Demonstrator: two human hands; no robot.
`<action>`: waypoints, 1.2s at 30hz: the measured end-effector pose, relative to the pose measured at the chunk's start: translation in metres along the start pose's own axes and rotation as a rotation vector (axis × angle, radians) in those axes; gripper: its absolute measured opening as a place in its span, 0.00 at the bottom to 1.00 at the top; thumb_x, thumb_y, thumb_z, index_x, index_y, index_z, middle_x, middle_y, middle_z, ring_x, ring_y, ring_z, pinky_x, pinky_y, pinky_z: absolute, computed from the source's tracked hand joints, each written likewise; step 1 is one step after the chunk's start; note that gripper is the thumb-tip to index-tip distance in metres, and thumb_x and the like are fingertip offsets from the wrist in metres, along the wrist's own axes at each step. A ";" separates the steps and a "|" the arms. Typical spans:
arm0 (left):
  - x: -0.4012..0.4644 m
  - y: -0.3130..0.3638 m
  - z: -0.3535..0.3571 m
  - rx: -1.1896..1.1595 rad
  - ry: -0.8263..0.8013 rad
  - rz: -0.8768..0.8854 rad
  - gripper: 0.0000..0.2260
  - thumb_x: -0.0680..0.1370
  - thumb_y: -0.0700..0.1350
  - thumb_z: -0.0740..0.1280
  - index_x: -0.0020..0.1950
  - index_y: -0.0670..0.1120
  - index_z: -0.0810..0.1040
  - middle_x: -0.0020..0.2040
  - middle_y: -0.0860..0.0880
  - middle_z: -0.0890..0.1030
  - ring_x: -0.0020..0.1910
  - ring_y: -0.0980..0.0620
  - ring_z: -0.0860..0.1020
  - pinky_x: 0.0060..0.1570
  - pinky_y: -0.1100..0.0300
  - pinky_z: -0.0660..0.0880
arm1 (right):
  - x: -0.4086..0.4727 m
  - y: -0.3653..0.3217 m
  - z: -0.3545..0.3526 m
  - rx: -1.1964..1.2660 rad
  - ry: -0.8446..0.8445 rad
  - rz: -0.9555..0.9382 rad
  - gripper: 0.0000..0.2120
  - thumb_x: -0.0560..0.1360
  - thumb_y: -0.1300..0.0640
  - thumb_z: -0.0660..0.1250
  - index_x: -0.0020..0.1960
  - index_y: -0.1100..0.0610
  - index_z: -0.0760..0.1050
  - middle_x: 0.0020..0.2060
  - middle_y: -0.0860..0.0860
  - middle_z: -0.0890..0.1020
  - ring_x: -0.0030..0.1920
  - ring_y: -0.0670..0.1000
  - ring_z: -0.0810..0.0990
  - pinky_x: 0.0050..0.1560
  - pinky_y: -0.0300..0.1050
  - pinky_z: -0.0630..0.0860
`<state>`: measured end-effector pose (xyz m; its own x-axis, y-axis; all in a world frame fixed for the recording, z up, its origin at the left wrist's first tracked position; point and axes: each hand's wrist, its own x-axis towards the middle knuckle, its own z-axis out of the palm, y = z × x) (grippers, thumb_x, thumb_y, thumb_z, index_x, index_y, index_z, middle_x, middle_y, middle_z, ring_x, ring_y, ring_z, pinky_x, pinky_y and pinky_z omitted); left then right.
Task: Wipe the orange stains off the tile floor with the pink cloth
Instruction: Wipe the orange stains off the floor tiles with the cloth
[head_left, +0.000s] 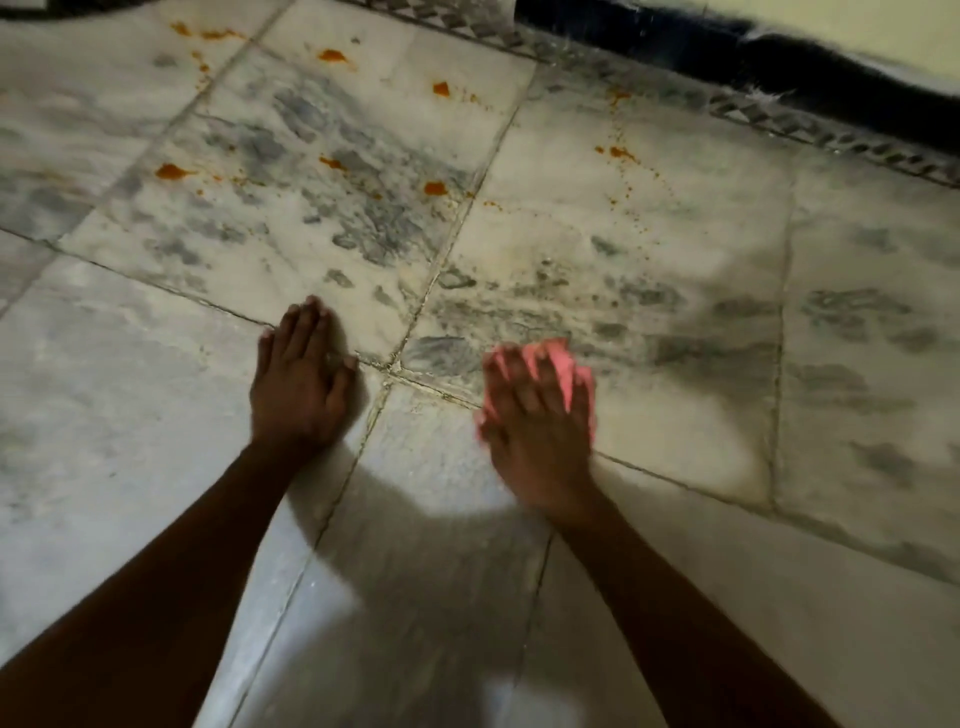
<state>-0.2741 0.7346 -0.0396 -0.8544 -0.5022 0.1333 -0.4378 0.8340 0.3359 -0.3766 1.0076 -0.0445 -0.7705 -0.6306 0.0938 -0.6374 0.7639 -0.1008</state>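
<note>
My right hand (537, 431) presses a crumpled pink cloth (563, 366) flat against the marbled tile floor (675, 322); the hand is blurred. The cloth shows past the fingertips and at both sides of the hand. My left hand (301, 382) rests flat on the floor to the left, fingers together, holding nothing. Several orange stains lie well beyond both hands: one blob (171, 170) at the left, one (435, 188) near a grout line, one (441, 88) farther back, and a speckled trail (621, 153) at the right.
Dark grout lines (441, 249) cross the floor between large tiles. A patterned border strip (789, 122) and a black skirting (779, 57) run along the far right wall. Shadows of my arms fall on the near tiles.
</note>
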 end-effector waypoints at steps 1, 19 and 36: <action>-0.003 0.003 0.001 0.007 -0.008 0.043 0.32 0.82 0.58 0.54 0.82 0.42 0.66 0.85 0.44 0.62 0.85 0.43 0.59 0.82 0.43 0.53 | -0.031 -0.003 -0.002 0.009 0.003 -0.082 0.30 0.85 0.39 0.54 0.85 0.46 0.59 0.85 0.49 0.59 0.85 0.57 0.54 0.79 0.75 0.53; -0.011 0.006 0.002 -0.023 -0.052 0.119 0.30 0.81 0.56 0.58 0.80 0.42 0.70 0.83 0.44 0.66 0.83 0.43 0.63 0.81 0.42 0.58 | -0.061 0.063 -0.009 0.002 -0.005 -0.190 0.28 0.86 0.39 0.52 0.85 0.41 0.57 0.85 0.45 0.60 0.85 0.54 0.57 0.80 0.70 0.55; 0.029 0.000 0.014 0.046 0.047 0.093 0.27 0.83 0.54 0.57 0.79 0.43 0.71 0.82 0.42 0.67 0.81 0.42 0.67 0.78 0.41 0.64 | 0.013 0.036 0.010 -0.012 0.078 0.034 0.30 0.84 0.38 0.56 0.84 0.42 0.59 0.84 0.45 0.61 0.85 0.55 0.58 0.80 0.69 0.55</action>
<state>-0.3030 0.7233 -0.0490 -0.8785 -0.4311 0.2060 -0.3702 0.8867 0.2769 -0.4098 1.0259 -0.0565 -0.7885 -0.5919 0.1672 -0.6103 0.7866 -0.0935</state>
